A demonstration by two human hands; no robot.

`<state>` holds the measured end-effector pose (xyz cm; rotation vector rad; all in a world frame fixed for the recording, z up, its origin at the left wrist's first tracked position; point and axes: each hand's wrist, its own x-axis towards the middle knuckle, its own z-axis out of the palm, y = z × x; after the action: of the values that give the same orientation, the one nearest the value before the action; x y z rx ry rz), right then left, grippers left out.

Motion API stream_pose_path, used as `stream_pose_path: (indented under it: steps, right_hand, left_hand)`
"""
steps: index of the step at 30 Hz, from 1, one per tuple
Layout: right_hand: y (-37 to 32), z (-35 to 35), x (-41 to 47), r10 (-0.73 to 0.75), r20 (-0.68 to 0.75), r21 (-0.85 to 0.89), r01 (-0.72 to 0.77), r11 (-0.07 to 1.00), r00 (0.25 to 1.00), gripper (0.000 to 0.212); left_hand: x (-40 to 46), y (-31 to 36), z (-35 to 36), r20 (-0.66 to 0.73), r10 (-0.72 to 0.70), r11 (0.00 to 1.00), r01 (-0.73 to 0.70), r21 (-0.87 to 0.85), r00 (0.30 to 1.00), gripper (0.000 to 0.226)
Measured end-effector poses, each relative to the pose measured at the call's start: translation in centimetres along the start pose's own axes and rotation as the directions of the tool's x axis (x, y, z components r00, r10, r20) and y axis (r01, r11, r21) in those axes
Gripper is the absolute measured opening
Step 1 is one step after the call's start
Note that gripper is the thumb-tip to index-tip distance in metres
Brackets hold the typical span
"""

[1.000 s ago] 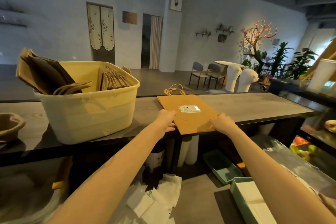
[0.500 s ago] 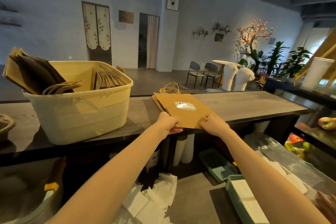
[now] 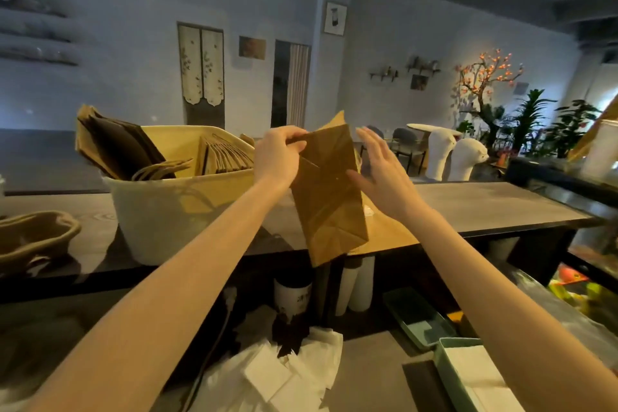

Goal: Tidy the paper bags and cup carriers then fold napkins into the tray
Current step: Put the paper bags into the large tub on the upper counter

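Fingers (image 3: 294, 137) of left hand (image 3: 277, 157) pinching one folded brown paper bag (image 3: 329, 197) upright above desk (image 3: 495, 207); right hand (image 3: 381, 174) spread, touching its edge. One cream tub (image 3: 174, 211) of bags just left; two green trays (image 3: 418, 318) below.

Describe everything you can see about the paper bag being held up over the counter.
The brown paper bag is kraft paper, folded flat and creased, its folded bottom panel facing the camera. It is lifted off the wooden counter and stands nearly upright, tilted slightly. The left hand pinches its upper left edge; the right hand, fingers spread, is at its right edge. The handles are hidden.
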<state>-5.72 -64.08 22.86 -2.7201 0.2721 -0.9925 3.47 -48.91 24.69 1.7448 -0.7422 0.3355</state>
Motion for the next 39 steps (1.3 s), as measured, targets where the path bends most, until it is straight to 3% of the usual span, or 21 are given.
stream_pose_path:
  steps: [4, 7, 9, 12, 16, 18, 21, 24, 28, 32, 36, 39]
  right_hand:
    - [-3.5, -1.6, 1.5, -0.146, -0.065, -0.147, 0.135, 0.98, 0.987, 0.074]
    - [-5.3, -2.5, 1.8, -0.171, -0.052, -0.19, 0.159, 0.969, 0.984, 0.066]
    - [-6.1, -3.2, 1.6, -0.158, -0.044, -0.235, 0.144, 0.961, 0.986, 0.057]
    - [-7.2, -4.1, 1.2, -0.072, 0.076, -0.206, 0.086, 0.975, 0.994, 0.043]
    - [-8.3, -4.7, 1.2, -0.119, 0.132, -0.009, 0.121, 0.993, 0.984, 0.022]
    - [-9.0, -4.9, 1.2, -0.129, 0.126, 0.167, 0.107, 0.98, 0.984, 0.013]
    - [-10.2, -5.2, 1.4, -0.087, 0.103, 0.345, 0.046, 0.937, 0.991, 0.015]
    - [-11.0, -5.2, 2.4, 0.024, 0.011, 0.471, -0.026, 0.882, 1.0, 0.019]
    - [-12.2, -4.2, 4.3, 0.189, -0.093, 0.571, -0.103, 0.814, 0.977, 0.03]
    - [-13.4, -2.2, 6.3, 0.306, -0.142, 0.643, -0.148, 0.752, 0.941, 0.032]
    - [-14.5, -0.3, 8.1, 0.408, -0.136, 0.717, -0.195, 0.67, 0.903, 0.039]
    - [-15.0, 1.2, 9.2, 0.45, -0.155, 0.705, -0.22, 0.674, 0.88, 0.04]
  left_hand:
    - [-0.1, 1.7, -4.1, -0.059, 0.171, 0.977, -0.161, 0.141, 0.984, 0.025]
    - [0.2, 2.5, -6.7, -0.105, 0.279, 0.937, -0.247, 0.247, 0.955, 0.025]
    - [0.4, 2.6, -8.3, -0.145, 0.301, 0.927, -0.253, 0.277, 0.943, 0.024]
    - [0.9, 2.2, -10.5, -0.176, 0.307, 0.918, -0.243, 0.313, 0.935, 0.024]
    - [1.7, 1.4, -12.7, -0.178, 0.322, 0.918, -0.261, 0.298, 0.93, 0.02]
    - [2.0, 1.1, -13.6, -0.13, 0.332, 0.906, -0.277, 0.321, 0.934, 0.032]
    - [2.0, 0.6, -15.1, -0.022, 0.328, 0.889, -0.301, 0.344, 0.944, 0.046]
    - [2.0, -0.5, -16.6, 0.009, 0.298, 0.904, -0.286, 0.317, 0.954, 0.038]
    - [2.2, -2.1, -18.6, -0.037, 0.223, 0.938, -0.204, 0.282, 0.974, 0.018]
    - [2.6, -3.7, -20.2, -0.083, 0.144, 0.942, -0.111, 0.316, 0.986, 0.016]
    - [3.0, -5.9, -20.8, -0.022, 0.064, 0.931, -0.051, 0.362, 0.998, 0.015]
    - [3.2, -6.9, -20.8, 0.081, 0.04, 0.918, -0.068, 0.39, 0.996, 0.018]
